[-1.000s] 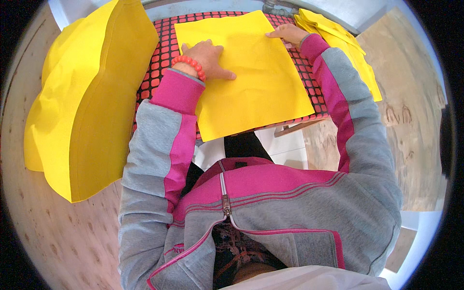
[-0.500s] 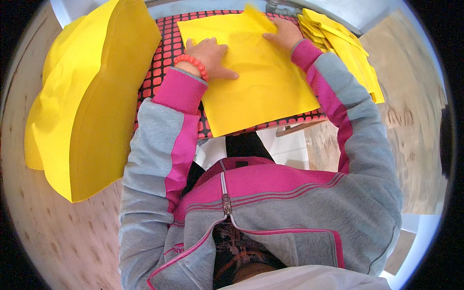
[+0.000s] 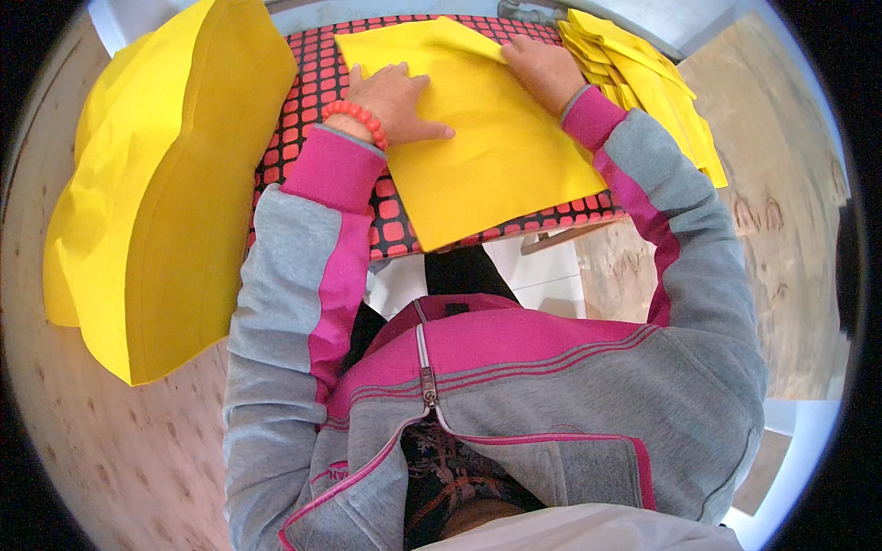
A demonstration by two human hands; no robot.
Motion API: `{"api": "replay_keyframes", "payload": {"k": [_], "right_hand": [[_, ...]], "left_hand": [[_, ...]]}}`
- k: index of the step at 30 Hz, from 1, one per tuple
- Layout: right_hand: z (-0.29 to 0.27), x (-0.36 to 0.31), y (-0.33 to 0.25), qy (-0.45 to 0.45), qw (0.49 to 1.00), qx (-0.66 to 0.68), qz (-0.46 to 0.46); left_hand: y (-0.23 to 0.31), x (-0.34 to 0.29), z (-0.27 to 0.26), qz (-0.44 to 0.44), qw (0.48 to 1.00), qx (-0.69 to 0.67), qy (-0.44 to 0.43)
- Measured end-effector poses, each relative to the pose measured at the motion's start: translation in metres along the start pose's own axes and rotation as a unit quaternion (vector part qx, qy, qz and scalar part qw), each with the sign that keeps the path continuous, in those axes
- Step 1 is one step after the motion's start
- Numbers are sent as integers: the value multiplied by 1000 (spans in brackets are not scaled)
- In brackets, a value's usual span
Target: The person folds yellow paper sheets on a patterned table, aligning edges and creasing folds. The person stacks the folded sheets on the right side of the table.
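A flat yellow cloth piece (image 3: pixel 501 165) lies in front of me, its near corner reaching the table's near edge. My left hand (image 3: pixel 390 103), with a red bead bracelet (image 3: pixel 356 118) at the wrist, rests on its left side, fingers spread and palm down. At the upper right edge of the cloth, my right hand (image 3: pixel 542 75) has its fingers closed on the material. A fold in the far edge runs toward these fingers. The fingertips of my right hand are partly hidden.
Red-and-black patterned covering (image 3: pixel 299 110) lies over the table. Folded yellow cloth pieces (image 3: pixel 634 83) are piled beyond my right hand. Larger yellow cloth (image 3: pixel 165 211) bulges along the left side. Wooden surfaces (image 3: pixel 772 174) flank the table.
The raised far corner of the cloth has come down into a fold. My right hand has closed at the edge, and the cloth's near corner has turned slightly rightward. My left hand stays spread.
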State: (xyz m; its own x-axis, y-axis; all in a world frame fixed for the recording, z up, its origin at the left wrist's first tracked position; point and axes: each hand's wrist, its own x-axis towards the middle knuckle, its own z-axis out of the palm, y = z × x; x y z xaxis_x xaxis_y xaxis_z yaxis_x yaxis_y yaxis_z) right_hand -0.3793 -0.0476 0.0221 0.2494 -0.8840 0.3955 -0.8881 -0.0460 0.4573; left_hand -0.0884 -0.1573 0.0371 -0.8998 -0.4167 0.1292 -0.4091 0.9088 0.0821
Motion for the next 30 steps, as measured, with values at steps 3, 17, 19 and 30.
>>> {"api": "replay_keyframes", "payload": {"k": [3,17,19,30], "right_hand": [[-8,2,-11,28,998,55,-3],[-6,-24,24,-114,947,270,133],[-9,-23,-1,9,996,80,25],[-45,-56,34,-311,554,627,452]], "left_hand": [[1,4,0,-2,998,12,-68],[1,3,7,48,999,19,-11],[8,3,14,115,992,16,58],[16,6,21,105,994,-5,-9]]}}
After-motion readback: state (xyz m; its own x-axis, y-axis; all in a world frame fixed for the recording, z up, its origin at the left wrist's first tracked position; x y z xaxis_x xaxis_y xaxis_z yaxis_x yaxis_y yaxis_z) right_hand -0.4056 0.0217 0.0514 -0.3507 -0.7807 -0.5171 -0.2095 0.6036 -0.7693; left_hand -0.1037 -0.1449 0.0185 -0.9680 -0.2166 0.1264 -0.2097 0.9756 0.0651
